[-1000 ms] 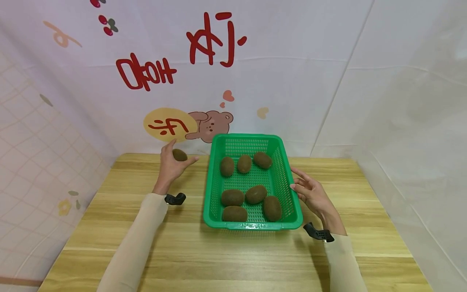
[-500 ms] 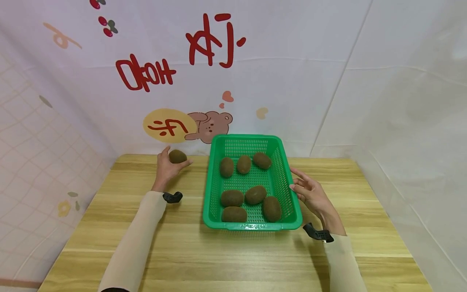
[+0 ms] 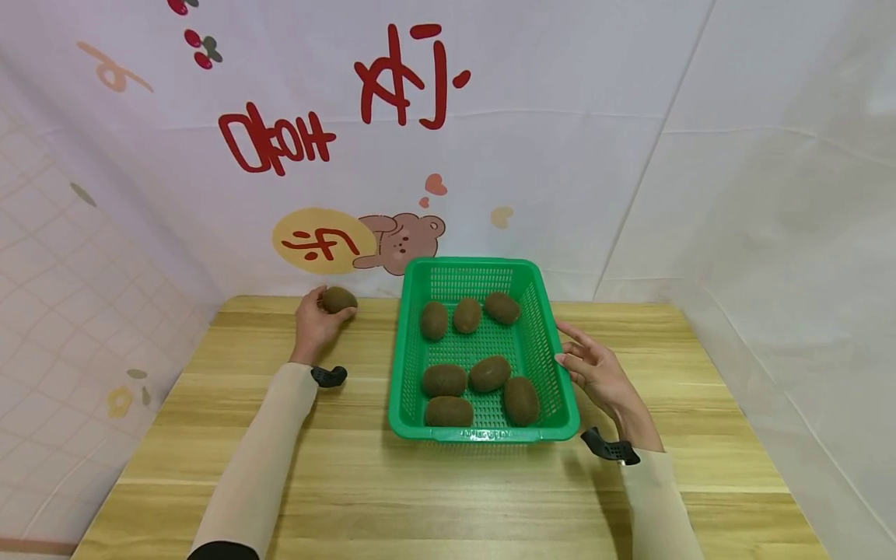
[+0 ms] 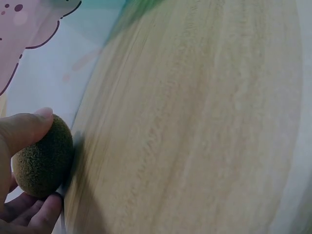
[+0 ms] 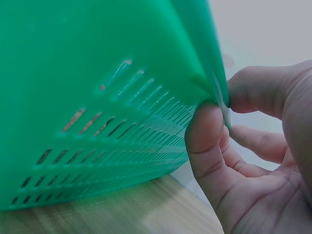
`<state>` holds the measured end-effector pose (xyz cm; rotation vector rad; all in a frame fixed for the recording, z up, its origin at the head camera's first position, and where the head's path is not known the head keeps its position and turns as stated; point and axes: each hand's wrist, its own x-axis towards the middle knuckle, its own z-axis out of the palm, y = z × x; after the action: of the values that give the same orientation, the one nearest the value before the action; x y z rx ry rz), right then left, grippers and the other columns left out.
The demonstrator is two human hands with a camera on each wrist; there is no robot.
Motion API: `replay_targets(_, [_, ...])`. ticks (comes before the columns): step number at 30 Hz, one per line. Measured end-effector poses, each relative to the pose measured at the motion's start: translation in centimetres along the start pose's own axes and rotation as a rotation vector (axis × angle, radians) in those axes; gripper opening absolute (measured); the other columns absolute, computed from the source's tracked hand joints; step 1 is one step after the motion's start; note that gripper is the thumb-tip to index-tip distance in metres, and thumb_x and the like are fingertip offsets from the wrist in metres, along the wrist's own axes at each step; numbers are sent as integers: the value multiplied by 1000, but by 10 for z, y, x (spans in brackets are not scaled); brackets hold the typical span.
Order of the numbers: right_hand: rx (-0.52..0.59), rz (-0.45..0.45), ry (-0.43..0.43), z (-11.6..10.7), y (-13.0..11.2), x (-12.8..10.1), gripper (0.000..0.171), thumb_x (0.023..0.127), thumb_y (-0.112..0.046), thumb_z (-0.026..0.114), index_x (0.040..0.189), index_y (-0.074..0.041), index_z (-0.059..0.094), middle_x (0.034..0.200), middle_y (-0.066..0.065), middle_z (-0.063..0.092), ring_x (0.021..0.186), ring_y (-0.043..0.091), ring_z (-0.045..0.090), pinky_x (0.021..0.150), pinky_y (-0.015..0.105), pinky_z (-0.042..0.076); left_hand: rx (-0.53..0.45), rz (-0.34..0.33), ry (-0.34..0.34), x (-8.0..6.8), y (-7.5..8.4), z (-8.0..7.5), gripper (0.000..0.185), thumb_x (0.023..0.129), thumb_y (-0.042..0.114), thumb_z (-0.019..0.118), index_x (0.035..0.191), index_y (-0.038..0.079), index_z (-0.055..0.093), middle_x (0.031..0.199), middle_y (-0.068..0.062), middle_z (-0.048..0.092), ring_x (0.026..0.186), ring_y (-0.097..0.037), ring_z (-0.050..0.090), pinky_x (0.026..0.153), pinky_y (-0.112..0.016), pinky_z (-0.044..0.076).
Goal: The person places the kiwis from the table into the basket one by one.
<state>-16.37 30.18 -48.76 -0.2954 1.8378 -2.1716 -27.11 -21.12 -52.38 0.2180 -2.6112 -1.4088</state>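
Note:
At the back left of the table, my left hand (image 3: 316, 323) grips a brown fuzzy kiwi (image 3: 340, 300) between thumb and fingers. In the left wrist view the thumb presses on the upper side of this kiwi (image 4: 44, 158) and the fingers curl beneath it. A green plastic basket (image 3: 396, 373) stands to the right, holding several kiwis, three in a back row (image 3: 467, 316) and the others nearer the front (image 3: 445, 380). My right hand (image 3: 603, 375) pinches the basket's right rim, with thumb and fingers on either side of the rim (image 5: 214, 63) in the right wrist view.
The wooden table (image 3: 448, 498) ends at the back against a white printed cloth (image 3: 546, 171) with red characters and a bear. Pale cloth walls also hang at the left (image 3: 84, 311) and right (image 3: 784, 311).
My left hand has moved slightly left and down with the kiwi, and its thumb and fingers have closed in around it. My right hand and the basket stay in place.

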Motion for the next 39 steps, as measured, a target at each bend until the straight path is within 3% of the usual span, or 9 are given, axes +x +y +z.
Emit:
replay_targets(15, [-3,-2,4,0,1,-1,72,102,-3,61,163,-5,23,110,2,64,93,8,67,80,20,60,-111,-46,19,-4,2,-1,83,90,22,81,157,1,37,148,-28,49,132,-41,54,109,-51,49])
replay_targets(24, [-20,16,21,2,3,-2,72,102,-5,62,163,-6,23,111,1,63,92,7,66,78,19,59,-182,-62,15,-16,8,-6,85,89,27,82,158,5,37,148,-26,49,133,-39,55,110,-50,49])
replay_targets(39, [-24,-2,9,1,2,0,71,102,-4,61,163,-6,24,111,2,64,92,8,66,79,20,59,-210,57,27,-29,34,-9,78,85,24,86,151,6,49,151,-19,50,136,-35,55,106,-48,53])
